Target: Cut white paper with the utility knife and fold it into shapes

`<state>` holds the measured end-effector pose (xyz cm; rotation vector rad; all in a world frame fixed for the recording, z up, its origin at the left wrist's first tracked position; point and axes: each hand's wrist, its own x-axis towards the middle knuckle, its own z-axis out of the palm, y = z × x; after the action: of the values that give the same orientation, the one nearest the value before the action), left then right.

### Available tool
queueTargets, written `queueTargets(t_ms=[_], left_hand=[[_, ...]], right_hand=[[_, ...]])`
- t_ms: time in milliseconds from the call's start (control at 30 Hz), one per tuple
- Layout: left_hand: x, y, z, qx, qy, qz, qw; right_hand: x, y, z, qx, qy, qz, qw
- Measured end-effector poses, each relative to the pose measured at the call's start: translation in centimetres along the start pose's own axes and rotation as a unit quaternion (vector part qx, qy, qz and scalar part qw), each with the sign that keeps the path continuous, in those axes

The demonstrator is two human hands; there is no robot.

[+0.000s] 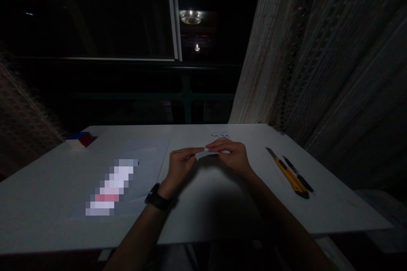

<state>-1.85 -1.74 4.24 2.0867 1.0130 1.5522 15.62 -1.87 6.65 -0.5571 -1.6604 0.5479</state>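
Observation:
Just above the middle of the white table (203,220), my left hand (182,161) and my right hand (233,154) meet over a small piece of white paper (203,155). Both hands are closed, pinching the paper between fingertips from either side. Its far edge looks folded or curled near the fingers, though the dim light hides the detail. A dark watch (157,198) is on my left wrist. Beyond my right fingers lie small white pieces with dark marks (220,134).
On the right lie a yellow utility knife (288,173) and a dark pen-like tool (297,172). Paper sheets (148,169) lie left, beside a blurred-out bright object (111,186). A coloured cube (79,139) sits at the far left corner. Curtains (263,51) hang behind the table.

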Motion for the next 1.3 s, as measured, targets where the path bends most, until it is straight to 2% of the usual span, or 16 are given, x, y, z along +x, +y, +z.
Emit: queueTargets(t_ms=[167, 333, 533, 600, 767, 867, 1000, 1167, 1300], left_hand=[[-0.1, 0.2, 0.4, 0.02, -0.028, -0.053, 0.998], [0.0, 0.6, 0.6, 0.006, -0.087, -0.159, 0.983], [0.1, 0.6, 0.7, -0.073, -0.125, -0.227, 0.963], [0.1, 0.3, 0.8, -0.09, -0.117, -0.249, 0.957], [0.3, -0.4, 1.0, -0.122, -0.061, -0.31, 0.941], [0.5, -0.4, 1.0, -0.14, -0.05, -0.322, 0.935], [0.4, -0.3, 1.0, -0.147, -0.048, -0.323, 0.934], [0.1, -0.8, 1.1, -0.168, -0.039, -0.352, 0.92], [0.1, -1.4, 1.1, -0.2, -0.026, -0.385, 0.901]], right_hand=[[-0.1, -0.3, -0.6, 0.017, -0.009, 0.066, 0.998], [-0.2, 0.5, -0.9, 0.044, 0.034, 0.137, 0.989], [-0.4, 1.4, -0.6, 0.077, 0.101, 0.197, 0.972], [-0.3, 1.8, -0.5, 0.059, 0.095, 0.21, 0.971], [-0.4, 3.0, 0.3, -0.044, 0.01, 0.246, 0.968], [-0.7, 3.8, 0.8, -0.11, 0.019, 0.25, 0.962], [-1.2, 4.5, 1.1, -0.146, 0.033, 0.245, 0.958], [-1.5, 4.8, 1.3, -0.2, 0.001, 0.232, 0.952], [-1.6, 5.0, 1.4, -0.195, -0.029, 0.244, 0.949]])
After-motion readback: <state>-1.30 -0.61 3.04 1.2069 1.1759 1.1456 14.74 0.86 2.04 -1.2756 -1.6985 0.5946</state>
